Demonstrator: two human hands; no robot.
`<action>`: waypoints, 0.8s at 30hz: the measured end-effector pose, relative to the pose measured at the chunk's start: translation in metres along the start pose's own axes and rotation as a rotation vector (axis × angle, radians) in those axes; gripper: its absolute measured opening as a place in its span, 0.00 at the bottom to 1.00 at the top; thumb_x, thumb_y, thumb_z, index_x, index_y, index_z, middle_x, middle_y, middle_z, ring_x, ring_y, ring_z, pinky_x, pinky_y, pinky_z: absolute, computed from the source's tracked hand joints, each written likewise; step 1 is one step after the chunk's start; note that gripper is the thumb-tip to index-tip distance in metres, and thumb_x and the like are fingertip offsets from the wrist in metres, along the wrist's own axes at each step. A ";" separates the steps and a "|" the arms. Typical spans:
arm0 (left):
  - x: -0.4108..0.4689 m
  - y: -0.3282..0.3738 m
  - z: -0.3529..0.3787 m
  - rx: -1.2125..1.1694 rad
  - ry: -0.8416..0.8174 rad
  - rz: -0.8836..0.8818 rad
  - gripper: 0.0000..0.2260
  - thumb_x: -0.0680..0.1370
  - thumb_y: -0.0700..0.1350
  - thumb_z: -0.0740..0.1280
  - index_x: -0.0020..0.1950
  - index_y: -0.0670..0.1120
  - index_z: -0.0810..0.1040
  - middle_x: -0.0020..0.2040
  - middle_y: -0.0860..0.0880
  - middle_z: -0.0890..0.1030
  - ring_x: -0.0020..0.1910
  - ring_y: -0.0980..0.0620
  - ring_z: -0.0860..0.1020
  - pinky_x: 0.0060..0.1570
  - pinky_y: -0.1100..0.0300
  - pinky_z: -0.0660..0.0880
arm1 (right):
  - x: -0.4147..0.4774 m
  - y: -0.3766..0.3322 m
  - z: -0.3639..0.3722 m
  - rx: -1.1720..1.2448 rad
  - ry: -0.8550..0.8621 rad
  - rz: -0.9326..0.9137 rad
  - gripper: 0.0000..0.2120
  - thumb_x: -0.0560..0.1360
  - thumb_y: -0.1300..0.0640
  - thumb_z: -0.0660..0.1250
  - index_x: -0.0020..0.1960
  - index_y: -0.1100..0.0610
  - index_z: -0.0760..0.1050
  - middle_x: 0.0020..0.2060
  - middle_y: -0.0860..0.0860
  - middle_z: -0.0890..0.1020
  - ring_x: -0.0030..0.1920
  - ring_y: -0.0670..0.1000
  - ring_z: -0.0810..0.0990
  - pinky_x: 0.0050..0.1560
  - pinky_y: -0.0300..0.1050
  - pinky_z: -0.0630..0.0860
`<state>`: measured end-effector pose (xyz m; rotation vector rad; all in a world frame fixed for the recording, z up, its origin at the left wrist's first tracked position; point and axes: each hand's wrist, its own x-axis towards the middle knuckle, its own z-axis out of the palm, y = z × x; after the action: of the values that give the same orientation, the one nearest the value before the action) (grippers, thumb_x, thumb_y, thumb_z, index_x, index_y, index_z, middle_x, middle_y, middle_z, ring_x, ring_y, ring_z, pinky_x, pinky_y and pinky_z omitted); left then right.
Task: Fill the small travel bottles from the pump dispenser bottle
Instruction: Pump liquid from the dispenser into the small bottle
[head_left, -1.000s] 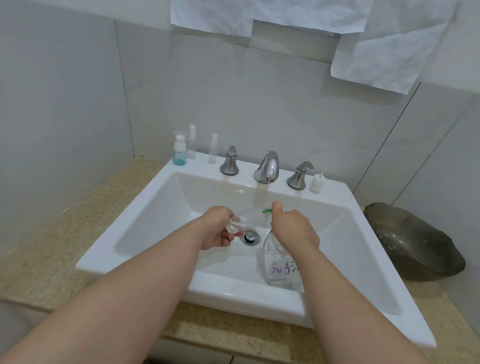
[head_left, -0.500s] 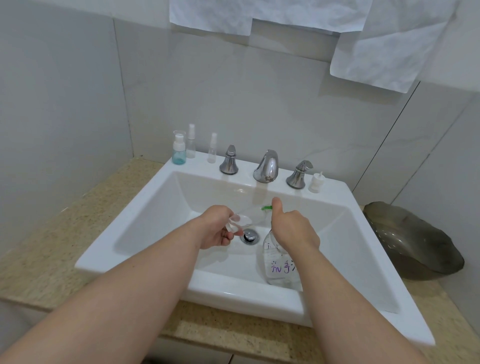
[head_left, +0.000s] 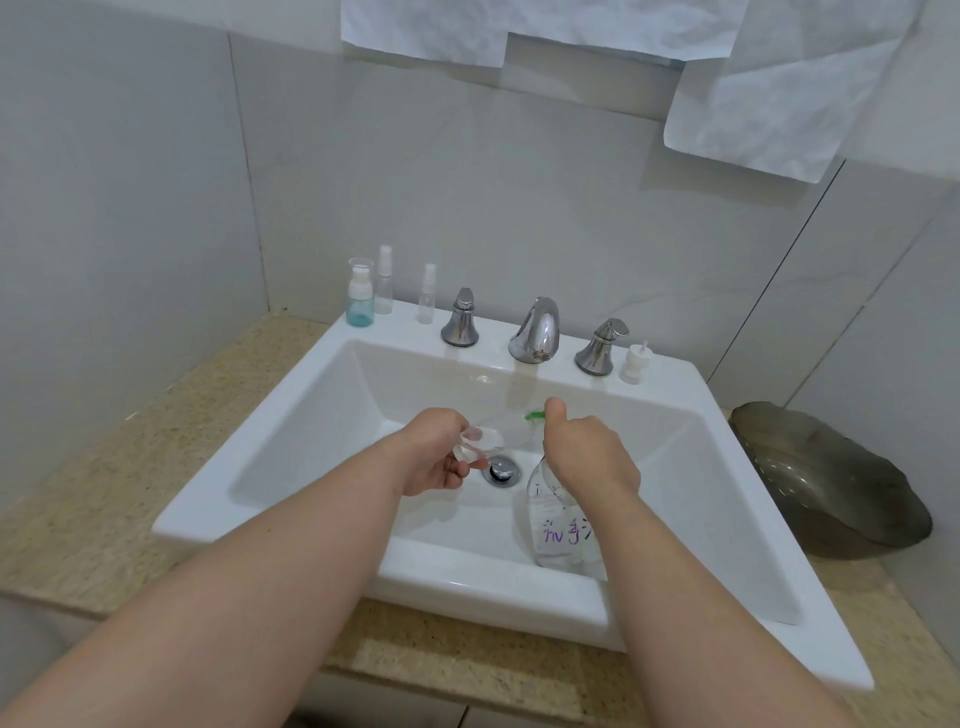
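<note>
Soft, even light from overhead; faint shadows lie under the wall papers (head_left: 769, 88). Chrome faucet (head_left: 537, 330) glints. Edges bow, forearms slightly blurred.

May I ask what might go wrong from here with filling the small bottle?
The small travel bottle in the left hand lies tilted beside the green nozzle; if its mouth is off, liquid likely goes down the drain. The right hand alone holds the pump dispenser bottle, thumb on top, so it may tip.
</note>
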<state>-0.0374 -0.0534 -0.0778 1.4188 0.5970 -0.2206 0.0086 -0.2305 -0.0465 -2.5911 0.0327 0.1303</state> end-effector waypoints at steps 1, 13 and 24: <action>0.001 0.000 0.000 0.005 0.001 -0.001 0.10 0.83 0.40 0.55 0.57 0.43 0.75 0.43 0.38 0.83 0.27 0.50 0.69 0.31 0.60 0.68 | 0.000 0.000 0.000 0.001 -0.001 -0.002 0.26 0.80 0.41 0.47 0.45 0.58 0.75 0.41 0.53 0.78 0.39 0.51 0.74 0.37 0.45 0.65; 0.001 -0.001 -0.001 0.021 -0.007 -0.009 0.10 0.83 0.40 0.55 0.56 0.43 0.75 0.45 0.38 0.83 0.27 0.50 0.69 0.30 0.60 0.68 | 0.000 0.000 0.000 -0.010 0.002 -0.027 0.24 0.79 0.41 0.48 0.44 0.58 0.74 0.42 0.53 0.78 0.42 0.53 0.75 0.45 0.48 0.70; 0.001 0.000 0.000 -0.005 0.021 0.003 0.11 0.83 0.40 0.54 0.56 0.44 0.75 0.43 0.38 0.83 0.27 0.50 0.69 0.31 0.60 0.68 | -0.003 0.001 0.002 -0.053 0.022 -0.050 0.31 0.80 0.37 0.43 0.47 0.58 0.76 0.42 0.52 0.78 0.47 0.57 0.78 0.47 0.50 0.72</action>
<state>-0.0371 -0.0530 -0.0784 1.4183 0.6120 -0.2019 0.0053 -0.2308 -0.0482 -2.6435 -0.0275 0.0852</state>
